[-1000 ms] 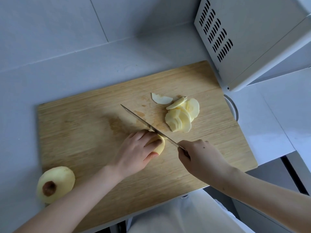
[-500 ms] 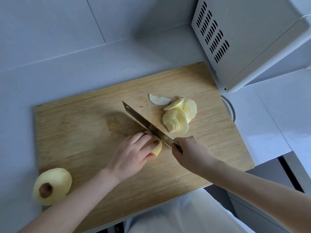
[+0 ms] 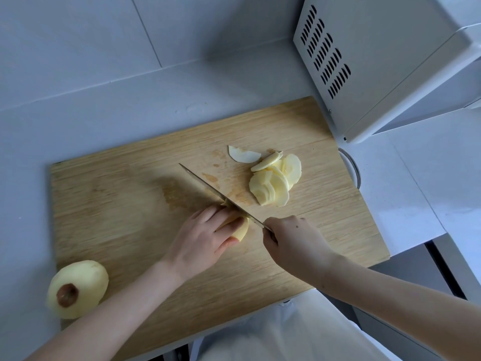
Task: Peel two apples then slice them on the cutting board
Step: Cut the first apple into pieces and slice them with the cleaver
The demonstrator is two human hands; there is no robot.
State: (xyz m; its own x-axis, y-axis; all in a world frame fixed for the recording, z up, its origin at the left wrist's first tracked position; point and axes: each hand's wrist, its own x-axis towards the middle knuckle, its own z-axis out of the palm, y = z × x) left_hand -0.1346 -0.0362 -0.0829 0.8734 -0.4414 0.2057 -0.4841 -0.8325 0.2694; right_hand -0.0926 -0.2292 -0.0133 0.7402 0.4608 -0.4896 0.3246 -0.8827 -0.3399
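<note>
Pale counter (image 3: pixel 91 121) carries a cutting board (image 3: pixel 109 217), a peeled apple (image 3: pixel 78 287) on its near-left corner, bare wood beside. Left hand (image 3: pixel 203 238) curls over an apple piece (image 3: pixel 242 230), knife (image 3: pixel 205 184) against it, right hand (image 3: pixel 294 243) gripping the handle. Slices (image 3: pixel 270 186) lie toward the right edge.

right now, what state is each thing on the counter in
apple piece: partly sliced, held down by left hand
knife: gripped by right hand, blade edge-down at the apple piece
apple slices: cut, heaped on cutting board
whole apple: peeled, uncut, at the board's left corner
</note>
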